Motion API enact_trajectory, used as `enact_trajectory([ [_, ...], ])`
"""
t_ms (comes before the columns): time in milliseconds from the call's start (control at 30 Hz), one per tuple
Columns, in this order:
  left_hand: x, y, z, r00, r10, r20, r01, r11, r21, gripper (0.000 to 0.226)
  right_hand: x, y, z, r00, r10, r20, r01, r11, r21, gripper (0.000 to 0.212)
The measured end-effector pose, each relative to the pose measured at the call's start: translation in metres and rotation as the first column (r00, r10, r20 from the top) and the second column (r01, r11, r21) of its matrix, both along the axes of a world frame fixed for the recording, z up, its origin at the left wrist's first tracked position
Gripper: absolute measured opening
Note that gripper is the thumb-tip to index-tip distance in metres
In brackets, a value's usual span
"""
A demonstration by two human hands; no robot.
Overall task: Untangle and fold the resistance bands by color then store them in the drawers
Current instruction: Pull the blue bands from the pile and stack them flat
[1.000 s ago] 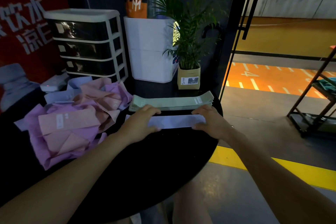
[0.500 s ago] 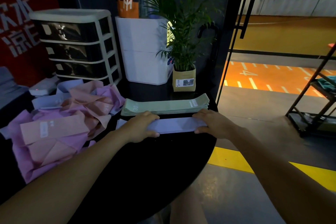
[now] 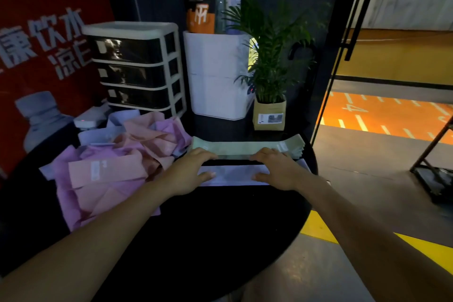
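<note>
A pale lavender band (image 3: 234,174) lies flat across the black round table (image 3: 220,235). My left hand (image 3: 188,171) presses on its left end and my right hand (image 3: 279,169) on its right end, fingers fairly straight. Just behind it sits a neat stack of folded green bands (image 3: 245,147). A tangled heap of pink, peach and lavender bands (image 3: 115,167) covers the table's left side. The white drawer unit (image 3: 137,66) with dark drawers stands at the back left, all drawers closed.
A white bin (image 3: 215,76) and a potted plant (image 3: 269,95) stand behind the green stack. A small white device (image 3: 89,119) lies by the drawer unit. The table's right edge drops to the floor with a yellow line (image 3: 416,250). A black rack (image 3: 434,167) stands at right.
The view has swung back to the right. Both hands have stayed on the ends of the lavender band, smoothing it flat in front of the green stack.
</note>
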State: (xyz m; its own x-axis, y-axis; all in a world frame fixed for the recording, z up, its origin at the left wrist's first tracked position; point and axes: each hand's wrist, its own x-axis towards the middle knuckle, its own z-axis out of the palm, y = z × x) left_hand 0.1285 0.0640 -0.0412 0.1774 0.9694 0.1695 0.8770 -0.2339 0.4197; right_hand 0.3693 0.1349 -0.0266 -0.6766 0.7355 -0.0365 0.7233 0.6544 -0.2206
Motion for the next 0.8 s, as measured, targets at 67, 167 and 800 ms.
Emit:
enact_trajectory([
  [67,-0.012,-0.005,0.004,1.000,0.029,-0.005,-0.029,0.997,0.067,0.038,-0.022,-0.001,0.003,0.998,0.020,-0.062,-0.023,0.999,-0.043,0.048],
  [167,-0.032,-0.010,0.016,0.996,0.090,-0.024,-0.087,0.989,0.123,0.031,-0.059,-0.005,0.010,0.981,0.011,-0.192,-0.025,0.997,-0.069,0.044],
  [800,-0.219,-0.006,0.052,0.848,0.531,0.013,-0.525,0.834,0.171,0.026,-0.272,0.023,0.036,0.903,0.180,-0.391,-0.165,0.984,0.070,0.031],
])
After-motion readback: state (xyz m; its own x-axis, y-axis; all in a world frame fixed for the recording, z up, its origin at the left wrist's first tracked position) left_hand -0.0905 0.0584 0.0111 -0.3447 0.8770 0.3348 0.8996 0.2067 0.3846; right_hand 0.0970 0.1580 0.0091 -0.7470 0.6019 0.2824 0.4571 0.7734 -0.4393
